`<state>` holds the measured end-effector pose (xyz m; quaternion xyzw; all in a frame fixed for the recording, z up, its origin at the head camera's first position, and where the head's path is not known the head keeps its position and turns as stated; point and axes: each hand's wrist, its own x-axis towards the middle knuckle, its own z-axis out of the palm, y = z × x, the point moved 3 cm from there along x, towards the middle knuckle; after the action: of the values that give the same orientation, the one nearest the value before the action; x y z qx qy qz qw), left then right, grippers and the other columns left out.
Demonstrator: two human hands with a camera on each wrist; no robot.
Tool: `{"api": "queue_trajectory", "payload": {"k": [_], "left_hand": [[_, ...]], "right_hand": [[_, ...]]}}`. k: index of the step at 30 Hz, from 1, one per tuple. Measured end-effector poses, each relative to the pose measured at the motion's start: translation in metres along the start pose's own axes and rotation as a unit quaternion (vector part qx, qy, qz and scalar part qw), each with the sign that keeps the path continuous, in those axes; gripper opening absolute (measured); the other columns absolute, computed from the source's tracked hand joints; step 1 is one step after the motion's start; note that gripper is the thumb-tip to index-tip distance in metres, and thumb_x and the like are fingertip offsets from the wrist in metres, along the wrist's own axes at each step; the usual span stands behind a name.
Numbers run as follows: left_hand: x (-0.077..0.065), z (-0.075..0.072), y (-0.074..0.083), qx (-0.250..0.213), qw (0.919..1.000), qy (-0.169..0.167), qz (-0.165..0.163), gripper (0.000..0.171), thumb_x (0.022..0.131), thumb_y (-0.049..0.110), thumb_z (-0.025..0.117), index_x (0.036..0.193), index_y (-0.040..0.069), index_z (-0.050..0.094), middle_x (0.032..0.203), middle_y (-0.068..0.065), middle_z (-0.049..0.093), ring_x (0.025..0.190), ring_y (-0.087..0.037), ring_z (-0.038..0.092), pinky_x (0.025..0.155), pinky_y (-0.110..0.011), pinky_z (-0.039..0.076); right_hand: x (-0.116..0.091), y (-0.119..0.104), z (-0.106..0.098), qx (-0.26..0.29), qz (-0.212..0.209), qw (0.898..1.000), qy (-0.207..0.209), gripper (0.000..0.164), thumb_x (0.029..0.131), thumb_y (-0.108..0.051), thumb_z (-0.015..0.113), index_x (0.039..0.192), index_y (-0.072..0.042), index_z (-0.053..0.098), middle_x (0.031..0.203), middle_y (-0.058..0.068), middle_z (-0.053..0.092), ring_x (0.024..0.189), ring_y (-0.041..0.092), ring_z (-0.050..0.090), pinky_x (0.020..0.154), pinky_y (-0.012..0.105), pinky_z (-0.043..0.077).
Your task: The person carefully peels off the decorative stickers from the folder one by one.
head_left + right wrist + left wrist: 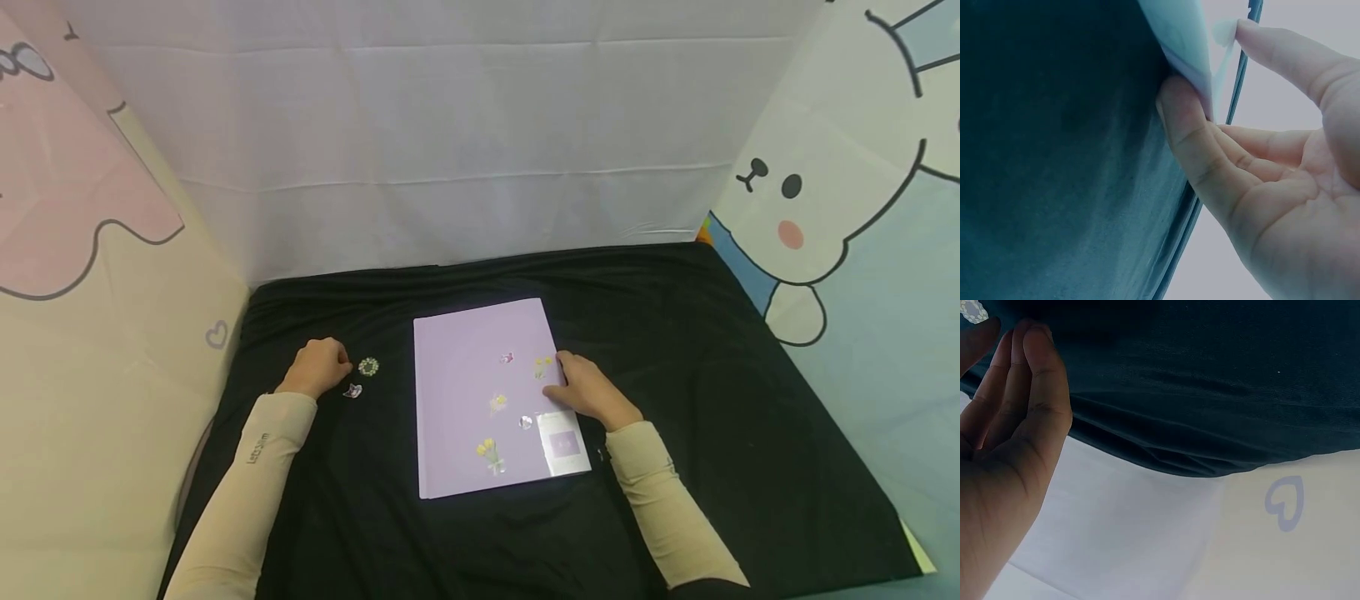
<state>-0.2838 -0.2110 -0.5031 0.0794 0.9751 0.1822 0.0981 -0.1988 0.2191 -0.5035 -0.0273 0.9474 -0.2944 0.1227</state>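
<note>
Purple folder: the flat, pale purple, oblong folder (457, 367) lies on the black cloth (360, 525), between the two hands; yellow flower pictures (489, 455) show on its front.
Right hand: the right hand (592, 390) pinches the folder's right edge; its thumb is on top, and fingers tuck under.
Left hand: the left hand (317, 367) is well apart from the folder, on its left; its fingers bend loosely, with the thumb apart from them.
Little things: a small, pale, round wreath (368, 367) and a small, shiny, pinkish butterfly shape (352, 390) lie just beside the left hand.
</note>
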Motion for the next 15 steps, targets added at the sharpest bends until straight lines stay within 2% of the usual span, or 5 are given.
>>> {"api": "queue_trajectory", "payload": {"k": [4,8,15], "left_hand": [[0.001,0.001,0.002,0.003,0.9998,0.014,0.015,0.013,0.091,0.011,0.068,0.090,-0.002,0.072,0.089,-0.020,0.068,0.071,-0.031,0.063,0.068,-0.051,0.052],[0.003,0.002,0.011,0.001,0.9993,0.026,0.028,0.015,0.092,0.011,0.067,0.093,-0.004,0.071,0.089,-0.018,0.068,0.071,-0.030,0.063,0.068,-0.049,0.053],[0.009,0.005,0.050,-0.008,0.9981,0.029,0.054,0.018,0.093,0.012,0.068,0.100,-0.004,0.070,0.096,-0.019,0.069,0.078,-0.030,0.065,0.071,-0.048,0.054]], "right_hand": [[0.000,0.000,0.000,0.001,0.001,1.000,-0.002,0.066,0.092,-0.017,0.072,0.142,0.010,0.040,0.130,0.028,0.056,0.112,0.036,0.057,0.098,0.052,0.046],[0.001,-0.001,0.000,0.003,0.001,1.000,-0.001,0.065,0.091,-0.016,0.073,0.142,0.010,0.041,0.129,0.027,0.056,0.111,0.036,0.057,0.097,0.052,0.047],[0.000,-0.001,0.000,0.005,0.001,1.000,-0.001,0.067,0.091,-0.016,0.073,0.143,0.010,0.040,0.132,0.028,0.055,0.114,0.037,0.057,0.098,0.052,0.046]]}}
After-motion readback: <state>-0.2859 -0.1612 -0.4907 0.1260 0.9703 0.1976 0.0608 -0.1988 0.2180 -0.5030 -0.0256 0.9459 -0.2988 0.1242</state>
